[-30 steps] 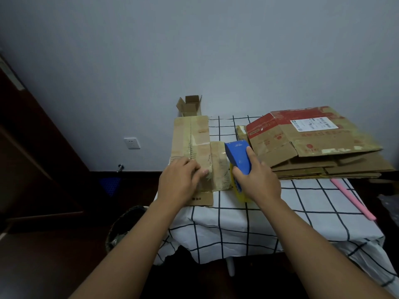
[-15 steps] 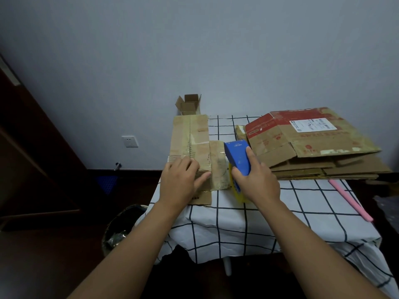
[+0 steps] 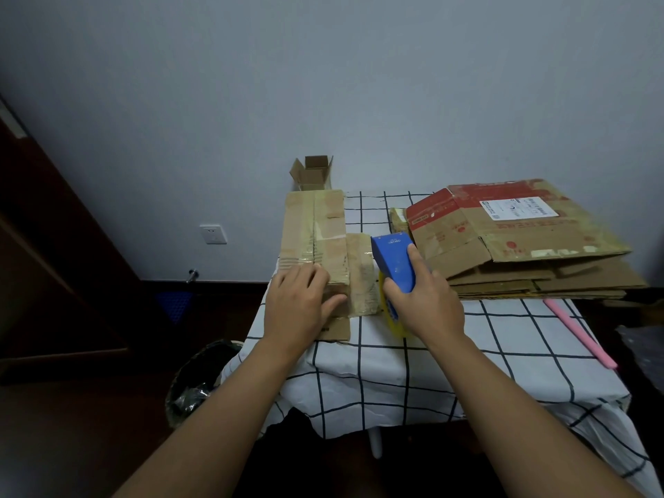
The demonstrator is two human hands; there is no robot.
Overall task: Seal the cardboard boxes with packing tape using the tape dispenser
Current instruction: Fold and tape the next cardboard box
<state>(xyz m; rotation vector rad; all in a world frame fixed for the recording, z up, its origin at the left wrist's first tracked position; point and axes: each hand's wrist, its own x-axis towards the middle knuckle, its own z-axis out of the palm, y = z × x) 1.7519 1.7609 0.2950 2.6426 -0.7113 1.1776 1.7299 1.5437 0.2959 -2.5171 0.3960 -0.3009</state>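
Note:
A flattened brown cardboard box (image 3: 314, 228) with old tape strips lies at the table's left edge. My left hand (image 3: 300, 307) presses flat on its near end, thumb spread toward the side flap (image 3: 361, 274). My right hand (image 3: 425, 303) grips a blue tape dispenser (image 3: 393, 262) with a yellow tape roll (image 3: 390, 314) under it. The dispenser's nose stands right beside the box's side flap.
A stack of flattened cartons (image 3: 521, 239), the top one red-printed with a white label, fills the table's right back. A small open box (image 3: 312, 172) stands at the back. A pink stick (image 3: 580, 332) lies at right. The checked tablecloth (image 3: 431, 364) drapes down. A bin (image 3: 201, 382) is on the floor at left.
Both hands stay almost still. My left thumb has spread a little toward the flap, and the view has shifted slightly.

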